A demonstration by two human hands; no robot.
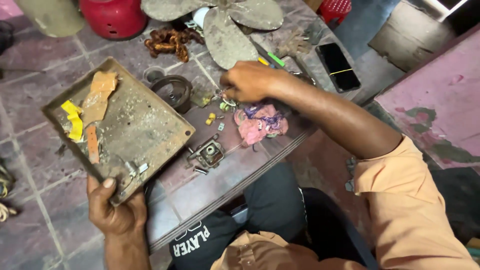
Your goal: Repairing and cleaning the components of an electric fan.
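My left hand (116, 210) grips the near corner of a rusty metal tray (135, 127), thumb pressed on its rim, holding it tilted above the tiled floor (30, 150). My right hand (248, 80) reaches across the board (215, 185), fingers bunched together over small parts (226, 104) — whether they pinch one I cannot tell. To do this well, I judge the tray should stay level enough that nothing slides off, and each part be lifted singly. In the tray: yellow and orange tape scraps (87, 107), grit, a few bits of metal near my thumb — little else. Pink rag (257, 125) just beside the right hand.
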